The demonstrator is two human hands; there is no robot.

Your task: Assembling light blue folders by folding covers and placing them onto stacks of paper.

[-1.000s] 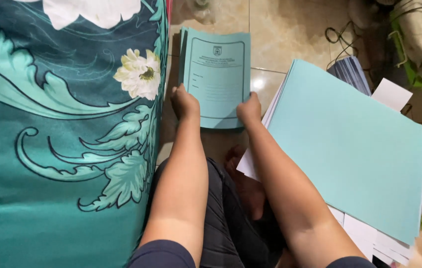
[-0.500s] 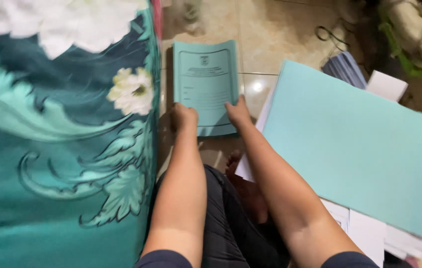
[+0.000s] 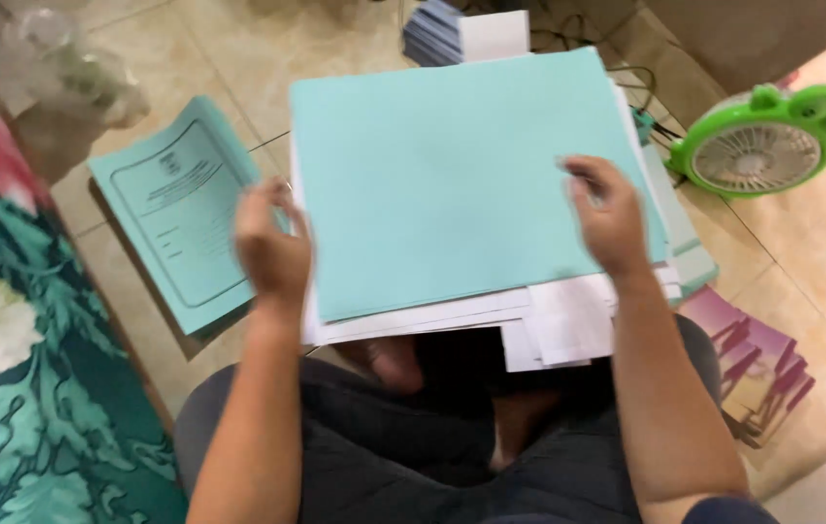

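Both hands motion-blurred; white sheets (image 3: pixel 568 325) mostly hidden under teal sheet (image 3: pixel 452 175).

Single head camera, looking steeply down, close over lap and tiled floor (image 3: pixel 821 252); no second view.

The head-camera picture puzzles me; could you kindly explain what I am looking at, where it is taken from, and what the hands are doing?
There is no machine here. A person sits on a tiled floor wearing a camera on the head, so you look down over their own arms and lap. The left hand touches the left edge of a large blank light-blue sheet topping a pile of white papers; the right hand rests on the sheet's right side. Both are motion-blurred, so the fingers' grip is unclear. To the left lies a stack of light-blue printed booklets beside a teal floral cloth. On the right stand a small green fan and some purple cards.
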